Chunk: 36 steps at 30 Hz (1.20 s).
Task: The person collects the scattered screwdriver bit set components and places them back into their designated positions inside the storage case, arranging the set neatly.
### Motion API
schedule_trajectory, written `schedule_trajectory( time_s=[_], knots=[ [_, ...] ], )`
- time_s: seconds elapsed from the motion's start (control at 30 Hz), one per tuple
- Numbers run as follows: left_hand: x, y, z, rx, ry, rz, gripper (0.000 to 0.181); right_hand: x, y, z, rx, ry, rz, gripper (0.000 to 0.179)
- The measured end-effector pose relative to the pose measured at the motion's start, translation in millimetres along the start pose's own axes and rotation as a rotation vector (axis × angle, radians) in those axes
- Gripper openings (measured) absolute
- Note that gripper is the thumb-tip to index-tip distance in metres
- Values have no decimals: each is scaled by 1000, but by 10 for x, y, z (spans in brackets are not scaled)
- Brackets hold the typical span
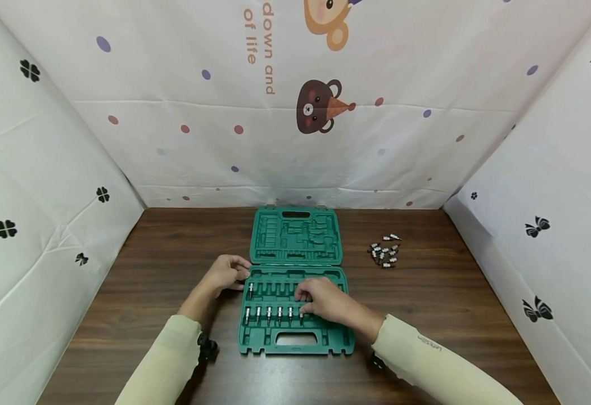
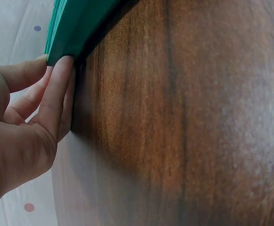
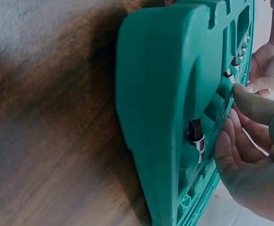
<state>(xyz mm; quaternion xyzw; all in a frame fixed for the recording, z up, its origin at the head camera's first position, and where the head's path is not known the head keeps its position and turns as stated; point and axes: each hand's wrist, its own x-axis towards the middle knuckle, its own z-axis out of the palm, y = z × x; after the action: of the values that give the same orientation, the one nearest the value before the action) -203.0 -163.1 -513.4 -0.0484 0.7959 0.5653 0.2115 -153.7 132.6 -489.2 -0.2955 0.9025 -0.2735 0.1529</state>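
Observation:
A green socket case [image 1: 257, 341] lies unfolded on the table, its moulded lid [image 1: 295, 253] laid back. At the case's left edge, by the hinge, my left hand [image 1: 224, 274] grips the wall between thumb and fingers [image 2: 61, 77]. My right hand [image 1: 325, 299] is over the slots, its thumb [image 3: 249, 101] at the bit socket [image 1: 301, 318] on the right of the visible lower row. Its other fingers bend loosely above the tray. A further bit socket [image 3: 196, 137] sits in a slot nearer the case's right side; the hand hides it from the head view.
Several loose bit sockets [image 1: 383, 252] lie in a pile right of the case. One bit socket [image 1: 251, 289] occupies the upper row's left end. Printed cloth walls [image 1: 295, 157] border the dark wooden table [image 1: 174, 236] at the back and sides.

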Motion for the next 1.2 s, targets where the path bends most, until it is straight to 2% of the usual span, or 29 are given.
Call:
schedule_trajectory(
  time_s=[0.63, 0.87, 1.2],
  knots=[
    [19, -31, 3, -13, 0, -4, 20, -8, 41, -21, 43, 4, -51, 16],
    [-2, -35, 23, -10, 3, 0, 21, -89, 116, -51, 58, -20, -90, 17],
    [-5, -8, 12, -22, 10, -1, 21, -226, 228, -179, 166, 24, -92, 24]
  ],
)
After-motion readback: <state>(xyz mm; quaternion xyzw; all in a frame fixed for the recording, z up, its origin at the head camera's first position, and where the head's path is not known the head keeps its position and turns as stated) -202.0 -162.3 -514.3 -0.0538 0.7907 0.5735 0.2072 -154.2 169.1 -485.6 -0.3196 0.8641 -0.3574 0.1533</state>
